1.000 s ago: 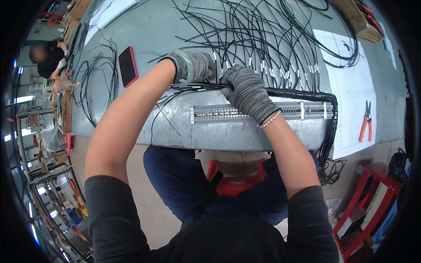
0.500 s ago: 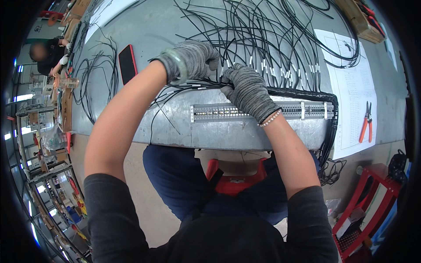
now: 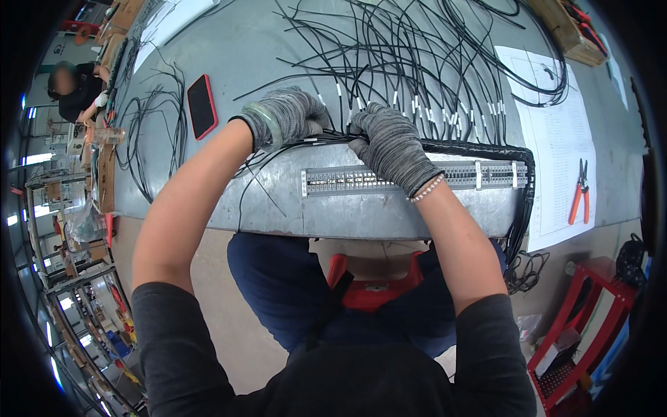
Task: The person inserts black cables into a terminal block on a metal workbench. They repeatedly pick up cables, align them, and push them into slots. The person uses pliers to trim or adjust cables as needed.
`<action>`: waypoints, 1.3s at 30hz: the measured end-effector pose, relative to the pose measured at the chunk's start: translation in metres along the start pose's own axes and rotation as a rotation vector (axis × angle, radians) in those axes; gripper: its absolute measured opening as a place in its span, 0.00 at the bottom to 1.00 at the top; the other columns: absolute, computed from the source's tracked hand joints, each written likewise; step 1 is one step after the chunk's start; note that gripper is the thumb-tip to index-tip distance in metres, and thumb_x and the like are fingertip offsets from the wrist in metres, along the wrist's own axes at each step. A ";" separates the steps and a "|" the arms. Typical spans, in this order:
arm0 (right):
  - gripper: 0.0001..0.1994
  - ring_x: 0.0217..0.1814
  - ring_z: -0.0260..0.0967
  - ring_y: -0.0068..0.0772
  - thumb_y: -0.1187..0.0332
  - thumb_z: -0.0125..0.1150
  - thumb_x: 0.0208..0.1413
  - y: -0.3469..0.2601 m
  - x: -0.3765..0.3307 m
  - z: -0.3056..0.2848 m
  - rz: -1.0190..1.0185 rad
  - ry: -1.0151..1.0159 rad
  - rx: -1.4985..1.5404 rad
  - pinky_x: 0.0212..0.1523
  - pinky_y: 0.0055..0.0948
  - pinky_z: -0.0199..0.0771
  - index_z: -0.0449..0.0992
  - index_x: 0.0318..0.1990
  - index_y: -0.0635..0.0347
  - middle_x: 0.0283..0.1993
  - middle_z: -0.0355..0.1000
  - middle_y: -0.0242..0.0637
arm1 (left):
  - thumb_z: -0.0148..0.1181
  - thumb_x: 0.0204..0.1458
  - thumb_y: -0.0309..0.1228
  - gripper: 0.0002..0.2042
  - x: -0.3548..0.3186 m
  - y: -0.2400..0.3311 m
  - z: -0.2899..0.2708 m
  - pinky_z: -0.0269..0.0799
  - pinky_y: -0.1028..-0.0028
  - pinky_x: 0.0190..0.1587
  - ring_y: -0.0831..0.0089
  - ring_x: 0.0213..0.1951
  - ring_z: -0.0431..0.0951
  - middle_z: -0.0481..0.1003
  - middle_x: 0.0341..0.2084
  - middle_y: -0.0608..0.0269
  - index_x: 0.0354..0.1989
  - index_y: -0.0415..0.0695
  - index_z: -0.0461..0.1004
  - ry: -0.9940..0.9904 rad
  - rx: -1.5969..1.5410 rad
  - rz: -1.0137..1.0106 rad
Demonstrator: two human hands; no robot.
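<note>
Both my hands wear grey knitted gloves and work at a bundle of black wires that runs along the near part of the metal table. My left hand is closed at the bundle's left part, its fingertips curled on wires. Close beside it, my right hand grips the bundle, thumb on the near side and fingers on the far side. Many loose black wires with white marker sleeves fan out beyond my hands. Nearer to me lies a grey terminal block strip, its middle partly covered by my right hand.
A phone with a red case lies left of my hands. On the right, red-handled pliers rest on printed sheets. A wooden tool box stands far right. Another person works at the far left.
My left hand has moved left and slightly toward me, down to the bundle. A loose wire now stretches out beyond it to the left. My right hand has stayed nearly in place.
</note>
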State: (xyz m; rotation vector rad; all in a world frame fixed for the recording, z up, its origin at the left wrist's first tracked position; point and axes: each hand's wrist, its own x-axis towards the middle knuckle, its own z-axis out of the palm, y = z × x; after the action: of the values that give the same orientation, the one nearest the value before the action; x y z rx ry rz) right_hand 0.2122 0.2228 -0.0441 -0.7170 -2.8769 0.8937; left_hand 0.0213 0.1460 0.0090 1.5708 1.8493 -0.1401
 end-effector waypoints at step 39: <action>0.17 0.53 0.68 0.41 0.59 0.61 0.51 -0.002 0.003 -0.007 0.023 -0.130 -0.044 0.54 0.38 0.69 0.75 0.47 0.54 0.48 0.68 0.41 | 0.53 0.51 0.35 0.12 -0.025 0.037 0.017 0.70 0.62 0.42 0.54 0.34 0.77 0.77 0.27 0.49 0.40 0.42 0.75 0.180 0.101 -0.066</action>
State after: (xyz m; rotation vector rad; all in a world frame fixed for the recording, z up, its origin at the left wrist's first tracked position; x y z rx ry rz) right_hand 0.2097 0.2265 -0.0375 -0.7228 -3.0168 0.9155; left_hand 0.0624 0.1267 0.0232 1.6377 2.0625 -0.1276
